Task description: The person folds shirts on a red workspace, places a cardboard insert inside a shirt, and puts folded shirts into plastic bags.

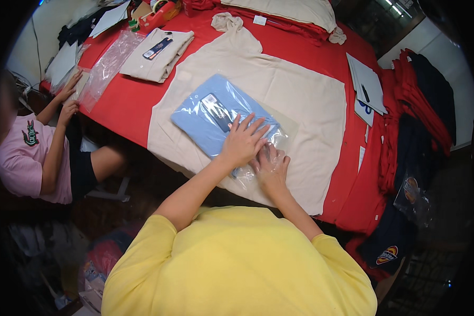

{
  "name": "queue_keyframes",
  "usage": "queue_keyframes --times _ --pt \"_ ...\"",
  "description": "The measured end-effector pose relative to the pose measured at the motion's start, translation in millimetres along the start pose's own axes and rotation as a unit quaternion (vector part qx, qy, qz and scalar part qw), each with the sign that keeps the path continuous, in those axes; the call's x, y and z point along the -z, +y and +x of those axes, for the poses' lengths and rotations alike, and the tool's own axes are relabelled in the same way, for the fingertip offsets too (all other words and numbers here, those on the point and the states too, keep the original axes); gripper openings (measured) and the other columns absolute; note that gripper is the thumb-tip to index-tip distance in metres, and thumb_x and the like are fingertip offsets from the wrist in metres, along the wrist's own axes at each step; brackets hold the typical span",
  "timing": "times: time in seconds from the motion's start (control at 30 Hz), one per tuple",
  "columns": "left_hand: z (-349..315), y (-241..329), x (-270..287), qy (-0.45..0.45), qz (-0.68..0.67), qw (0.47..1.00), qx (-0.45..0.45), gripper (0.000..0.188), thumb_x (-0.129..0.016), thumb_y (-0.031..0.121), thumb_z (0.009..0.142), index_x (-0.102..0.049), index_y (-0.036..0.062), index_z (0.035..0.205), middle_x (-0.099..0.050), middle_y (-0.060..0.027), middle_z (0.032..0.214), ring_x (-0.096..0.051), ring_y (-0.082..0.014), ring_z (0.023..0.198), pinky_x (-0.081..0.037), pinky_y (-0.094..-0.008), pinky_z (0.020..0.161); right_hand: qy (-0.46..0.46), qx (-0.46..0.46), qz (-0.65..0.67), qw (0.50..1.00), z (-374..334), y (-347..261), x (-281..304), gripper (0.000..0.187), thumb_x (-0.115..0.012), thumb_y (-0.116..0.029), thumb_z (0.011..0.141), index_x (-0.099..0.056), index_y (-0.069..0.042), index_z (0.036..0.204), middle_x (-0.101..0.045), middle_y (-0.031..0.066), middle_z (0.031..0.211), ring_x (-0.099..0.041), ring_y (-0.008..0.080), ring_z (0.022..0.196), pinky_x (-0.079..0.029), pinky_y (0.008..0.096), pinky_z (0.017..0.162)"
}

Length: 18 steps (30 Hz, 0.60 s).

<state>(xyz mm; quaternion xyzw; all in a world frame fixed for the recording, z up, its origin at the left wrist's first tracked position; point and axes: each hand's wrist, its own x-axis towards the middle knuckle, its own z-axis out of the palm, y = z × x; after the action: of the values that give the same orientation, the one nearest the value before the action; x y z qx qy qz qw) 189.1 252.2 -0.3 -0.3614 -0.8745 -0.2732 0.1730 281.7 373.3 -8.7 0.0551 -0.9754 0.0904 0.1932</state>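
Note:
A folded light blue garment (pixel 200 113) lies in a clear plastic bag with a dark tag (pixel 216 111) on its upper face. Beneath it, a cream shirt (pixel 310 110) is spread out on the table. My left hand (pixel 242 141) rests on the bagged garment near its right end, fingers outstretched and apart. Just to the right, my right hand (pixel 273 169) has its fingers bent into the loose, crinkled end of the plastic bag (pixel 246 176). Those fingertips are partly covered by the film and by my left hand.
Red cloth (pixel 122 113) covers the table. A folded cream garment (pixel 158 54) and an empty plastic bag (pixel 109 67) lie at the left, near a seated co-worker's hands (pixel 69 97). White boards (pixel 364 84) with a pen and blue-handled scissors lie right, beside red and navy garments (pixel 424 95).

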Motion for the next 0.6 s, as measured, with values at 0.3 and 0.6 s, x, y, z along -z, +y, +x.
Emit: queue_keyframes --times 0.3,0.6 --pt "0 -19 16 -0.022 -0.019 0.996 0.082 0.024 -0.058 0.006 0.079 -0.068 0.0080 0.101 -0.063 -0.0044 0.107 -0.052 -0.0264 0.106 -0.038 -0.0402 0.095 0.021 -0.009 0.058 0.998 -12 20 -2 0.051 -0.064 -0.024 0.081 -0.053 -0.007 0.129 -0.050 0.0117 0.129 -0.046 0.0310 0.103 -0.034 0.0443 0.086" --pt "0 -26 34 -0.025 -0.113 0.989 0.096 0.028 -0.060 0.005 0.081 -0.067 0.0088 0.108 -0.060 -0.0055 0.109 -0.052 -0.0264 0.100 -0.042 -0.0381 0.087 -0.050 -0.164 0.105 0.980 -18 27 11 0.032 -0.064 -0.020 0.085 -0.055 -0.001 0.109 -0.052 0.0181 0.107 -0.054 0.0353 0.095 -0.046 0.0424 0.076"
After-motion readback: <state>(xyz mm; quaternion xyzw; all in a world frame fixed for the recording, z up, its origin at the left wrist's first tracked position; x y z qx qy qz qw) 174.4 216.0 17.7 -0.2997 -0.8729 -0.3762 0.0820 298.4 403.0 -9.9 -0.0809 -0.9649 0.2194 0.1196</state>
